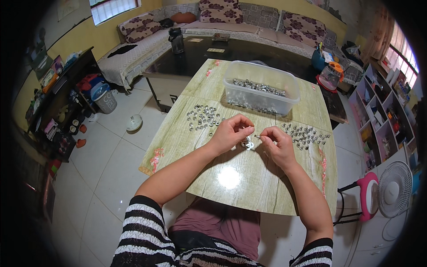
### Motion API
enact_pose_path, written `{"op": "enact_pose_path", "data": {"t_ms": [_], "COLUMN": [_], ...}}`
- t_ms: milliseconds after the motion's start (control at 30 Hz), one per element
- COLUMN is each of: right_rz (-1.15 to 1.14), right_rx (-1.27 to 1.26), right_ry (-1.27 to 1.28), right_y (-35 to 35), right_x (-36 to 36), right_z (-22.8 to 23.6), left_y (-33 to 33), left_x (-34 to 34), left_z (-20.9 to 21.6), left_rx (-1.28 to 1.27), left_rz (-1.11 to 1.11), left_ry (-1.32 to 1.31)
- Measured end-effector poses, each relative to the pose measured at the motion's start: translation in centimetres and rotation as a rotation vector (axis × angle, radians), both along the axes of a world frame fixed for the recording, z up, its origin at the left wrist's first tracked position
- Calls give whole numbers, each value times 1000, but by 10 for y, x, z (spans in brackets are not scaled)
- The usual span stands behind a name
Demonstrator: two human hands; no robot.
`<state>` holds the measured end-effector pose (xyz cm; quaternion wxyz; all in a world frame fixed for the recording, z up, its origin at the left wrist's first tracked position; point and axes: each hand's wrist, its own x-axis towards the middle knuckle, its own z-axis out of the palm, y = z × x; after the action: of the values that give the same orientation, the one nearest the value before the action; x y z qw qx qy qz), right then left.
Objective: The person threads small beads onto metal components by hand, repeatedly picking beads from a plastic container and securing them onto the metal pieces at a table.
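Over the table [209,175], the right hand [279,146] pinched a small metal piece [258,136]. The left hand [230,133] had thumb and finger pressed together just beside it; contents, I could not tell. The step appeared to be bringing parts together; the next move seemingly called for precise fingertip alignment.

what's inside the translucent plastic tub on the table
The translucent plastic tub holds many small silvery metal pieces, loosely heaped. Pieces lower in the heap and the tub's floor beneath them are covered, so what lies there can't be seen.
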<state>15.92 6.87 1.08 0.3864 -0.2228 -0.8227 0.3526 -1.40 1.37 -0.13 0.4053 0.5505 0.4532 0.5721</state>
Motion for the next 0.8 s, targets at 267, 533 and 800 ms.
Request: {"op": "enact_pose_path", "data": {"t_ms": [267, 533, 800], "right_rz": [-53, -65, -75], "right_rx": [6, 14, 24], "right_ry": [7, 50, 42], "right_y": [11, 14, 15], "right_x": [3, 4, 6], "right_z": [-6, -7, -6], "left_y": [-1, -15, -30], "left_x": [-10, -53, -90], "left_z": [17, 55, 42], "left_rx": [-97, -107, -338], "left_rz": [74, 110, 163], "left_ry": [0, 90, 553]}}
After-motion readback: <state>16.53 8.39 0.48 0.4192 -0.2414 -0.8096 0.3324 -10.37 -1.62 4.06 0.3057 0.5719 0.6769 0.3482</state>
